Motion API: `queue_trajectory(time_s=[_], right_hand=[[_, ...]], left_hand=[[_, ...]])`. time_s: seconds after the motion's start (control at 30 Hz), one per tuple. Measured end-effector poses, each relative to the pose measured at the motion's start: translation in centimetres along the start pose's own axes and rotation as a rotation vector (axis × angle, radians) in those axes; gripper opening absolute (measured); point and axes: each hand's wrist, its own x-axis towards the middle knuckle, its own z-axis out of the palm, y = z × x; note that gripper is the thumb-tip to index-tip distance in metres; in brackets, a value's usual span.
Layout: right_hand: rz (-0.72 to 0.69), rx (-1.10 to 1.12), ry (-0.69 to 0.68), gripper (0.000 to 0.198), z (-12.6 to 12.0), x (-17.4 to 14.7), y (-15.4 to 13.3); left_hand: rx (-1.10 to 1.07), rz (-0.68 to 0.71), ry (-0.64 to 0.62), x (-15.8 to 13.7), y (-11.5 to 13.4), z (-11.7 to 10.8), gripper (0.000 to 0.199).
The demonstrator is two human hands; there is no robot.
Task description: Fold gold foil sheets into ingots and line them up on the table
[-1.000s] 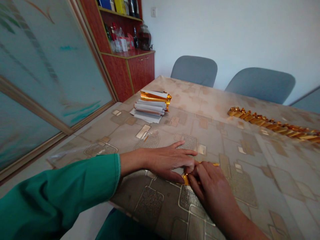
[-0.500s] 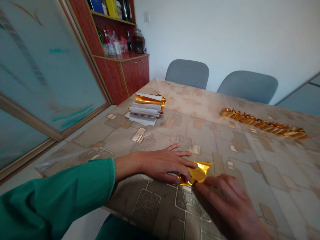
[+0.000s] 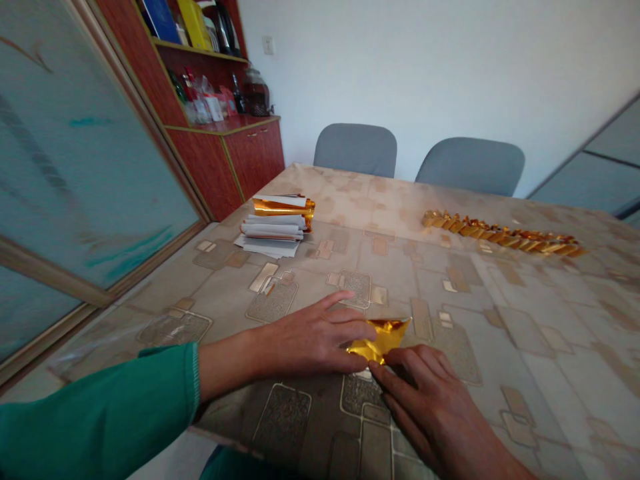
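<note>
A partly folded sheet of gold foil paper (image 3: 384, 337) lies on the patterned tablecloth near the front of the table. My left hand (image 3: 320, 337) comes in from the left in a green sleeve; its fingers press on the foil's left side, with the index finger lifted a little away. My right hand (image 3: 430, 393) grips the foil's near right edge with thumb and fingers. Both thumbs almost meet at the near edge. Fingers cover parts of the foil, so its full shape is hidden.
A stack of white-backed gold paper (image 3: 275, 230) sits at the back left. Toward the back right lies a long row of folded gold pieces (image 3: 500, 233). Two grey chairs (image 3: 355, 150) stand beyond the table, and a red cabinet (image 3: 225, 157) is at the back left.
My right hand has come closer in and settled on the foil's near edge. My left fingers have shifted on the foil. The whole view has swung slightly right.
</note>
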Motion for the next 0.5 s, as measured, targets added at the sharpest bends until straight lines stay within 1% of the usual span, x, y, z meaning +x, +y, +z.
queue_trajectory(time_s=[0.1,0.27,0.37,0.5], right_hand=[[0.004,-0.013,0.027,0.027,0.2,-0.1,0.1],[-0.004,-0.072,0.027,0.031,0.0,-0.4,0.4],[0.001,-0.075,0.037,0.031,-0.3,-0.4,0.4],[0.026,-0.06,0.053,0.028,-0.5,-0.6,0.3]], left_hand=[[0.027,-0.062,0.045,-0.3,1.3,0.4,0.028],[0.108,-0.061,0.085,-1.2,2.5,0.6,0.028],[0.138,-0.074,0.088,-2.0,2.8,0.5,0.026],[0.089,-0.143,0.067,-3.3,3.2,0.9,0.024]])
